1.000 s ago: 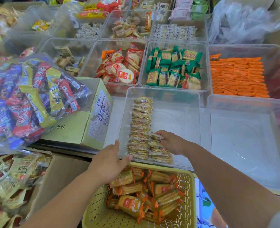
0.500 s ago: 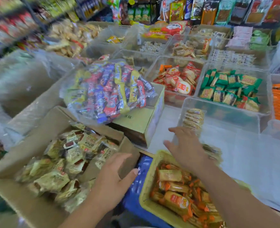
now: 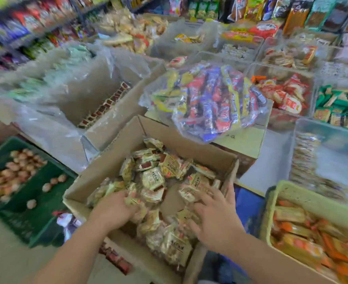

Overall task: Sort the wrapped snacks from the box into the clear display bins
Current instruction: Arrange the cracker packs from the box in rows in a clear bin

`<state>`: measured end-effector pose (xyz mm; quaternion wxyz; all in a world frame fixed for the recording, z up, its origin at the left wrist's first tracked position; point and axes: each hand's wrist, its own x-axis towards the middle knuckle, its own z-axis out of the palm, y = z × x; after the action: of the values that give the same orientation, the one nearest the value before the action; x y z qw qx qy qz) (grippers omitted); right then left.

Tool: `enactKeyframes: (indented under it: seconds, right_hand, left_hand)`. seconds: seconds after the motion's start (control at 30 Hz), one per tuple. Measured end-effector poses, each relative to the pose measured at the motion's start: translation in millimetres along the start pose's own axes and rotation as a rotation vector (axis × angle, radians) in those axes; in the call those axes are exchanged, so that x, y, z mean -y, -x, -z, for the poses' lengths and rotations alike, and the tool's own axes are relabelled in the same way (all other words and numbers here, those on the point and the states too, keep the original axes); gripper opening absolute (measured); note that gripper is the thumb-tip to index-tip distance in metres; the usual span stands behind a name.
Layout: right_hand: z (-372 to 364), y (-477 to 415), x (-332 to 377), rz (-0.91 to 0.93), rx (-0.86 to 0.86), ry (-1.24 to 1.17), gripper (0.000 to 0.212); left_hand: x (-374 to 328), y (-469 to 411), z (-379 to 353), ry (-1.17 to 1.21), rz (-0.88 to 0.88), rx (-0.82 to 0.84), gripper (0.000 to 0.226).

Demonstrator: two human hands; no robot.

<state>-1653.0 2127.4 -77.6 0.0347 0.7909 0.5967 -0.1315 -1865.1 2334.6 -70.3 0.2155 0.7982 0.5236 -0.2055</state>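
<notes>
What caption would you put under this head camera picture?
Left hand grips wrapped snacks in a cardboard box, right hand spread over them, beside a yellow basket of orange packets.

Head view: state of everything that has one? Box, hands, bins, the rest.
cardboard box: open, flaps up, partly full of wrapped snacks.
left hand: in the box, fingers curled round wrapped snacks.
right hand: in the box, fingers spread, resting on the snacks.
clear bin: open-topped, packets along its left side, otherwise bare.
yellow basket: holds orange-wrapped packets.
clear bag: full of bars, lying on a closed carton.
</notes>
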Motion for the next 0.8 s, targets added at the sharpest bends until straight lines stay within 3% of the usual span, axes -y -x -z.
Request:
enactKeyframes:
  seconds: [0.1, 0.2, 0.37, 0.5, 0.8]
  right_hand:
    - [-1, 3, 0, -0.029, -0.033, -0.019, 0.056]
    - [0, 3, 4, -0.086, -0.029, 0.001, 0.045]
    - [-1, 3, 10, -0.204, 0.08, 0.033, 0.065]
    - [-2, 3, 18, -0.253, 0.059, 0.095, 0.075]
    - [0, 1, 28, -0.337, 0.034, 0.03, 0.066]
  left_hand:
    - [11, -43, 10, -0.054, 0.066, 0.151, 0.093]
    - [3, -63, 3, -0.217, 0.02, 0.253, 0.09]
    - [-1, -75, -10, -0.428, -0.063, 0.272, 0.071]
    - [-2, -75, -11, -0.502, -0.1, 0.254, 0.065]
    - [6, -75, -14, -0.248, -0.103, 0.412, 0.101]
